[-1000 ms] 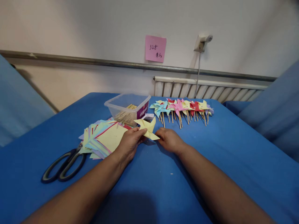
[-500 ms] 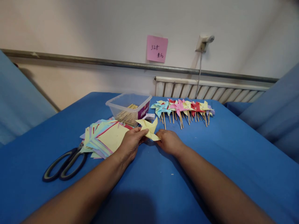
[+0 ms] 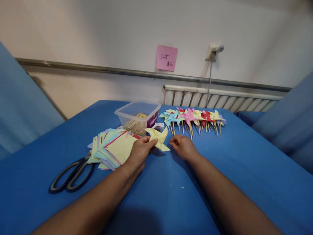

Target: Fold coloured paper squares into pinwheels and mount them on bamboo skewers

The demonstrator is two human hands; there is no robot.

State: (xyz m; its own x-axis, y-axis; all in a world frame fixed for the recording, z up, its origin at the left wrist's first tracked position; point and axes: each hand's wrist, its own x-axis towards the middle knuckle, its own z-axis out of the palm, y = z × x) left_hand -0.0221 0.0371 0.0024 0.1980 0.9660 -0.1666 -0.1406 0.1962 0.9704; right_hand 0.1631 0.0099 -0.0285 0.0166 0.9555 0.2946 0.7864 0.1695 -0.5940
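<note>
My left hand point(image 3: 140, 152) pinches a folded yellow paper pinwheel head point(image 3: 158, 138) by its left side, holding it just above the blue cloth. Right of it, my right hand point(image 3: 183, 147) rests on the cloth with fingers curled together, a small gap away from the pinwheel's right tip. What those fingers hold, if anything, is too small to see. A fanned stack of cut coloured paper squares point(image 3: 111, 147) lies directly left of my left hand.
A clear plastic box of wooden sticks point(image 3: 137, 117) stands behind the paper. A row of finished pinwheels on sticks point(image 3: 193, 118) lies at the back right. Black scissors point(image 3: 71, 174) lie at the left. A small white box point(image 3: 159, 125) sits beside the tub.
My right hand has drawn slightly away from the pinwheel's right tip. The camera has tilted, shifting everything a little lower in view. My left hand keeps its hold.
</note>
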